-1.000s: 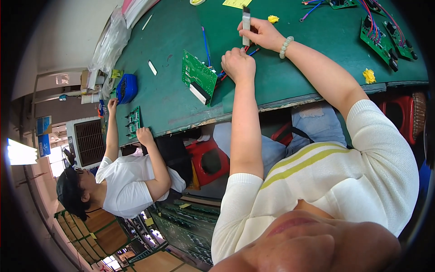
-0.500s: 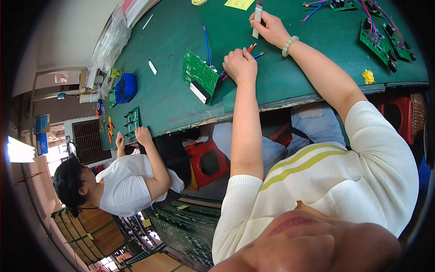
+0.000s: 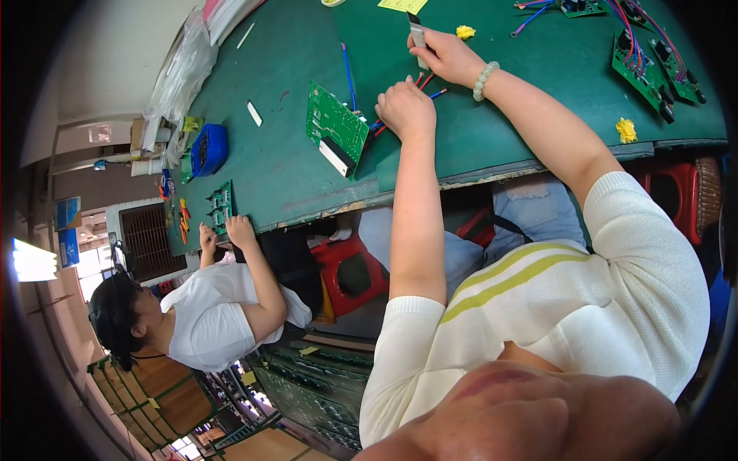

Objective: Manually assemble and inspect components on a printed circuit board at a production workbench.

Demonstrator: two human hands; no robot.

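Note:
My left hand (image 3: 405, 111) is closed around the red and blue wires of a green circuit board (image 3: 336, 123); loose wire ends (image 3: 427, 79) poke out past its fingers. The board lies just left of that hand, a white connector (image 3: 335, 157) at its near edge. Farther away and slightly right, my right hand (image 3: 450, 58) grips a flat, pale tool (image 3: 419, 38) with a dark end; its exact kind is unclear. The pale end of the tool points down toward the wire ends. A blue wire (image 3: 348, 77) stretches away behind the board.
Wired circuit boards (image 3: 640, 75) lie at the right. Crumpled yellow pieces (image 3: 626, 131) rest on the green table (image 3: 530, 123). A blue bin (image 3: 209, 150) stands at the left, near a co-worker's hands (image 3: 240, 230) on another board. A yellow paper (image 3: 403, 4) lies at the far edge.
My right hand and its tool have moved left and a little nearer, closer to the wire ends, baring a yellow crumpled piece behind. My left hand stays on the wires, almost still.

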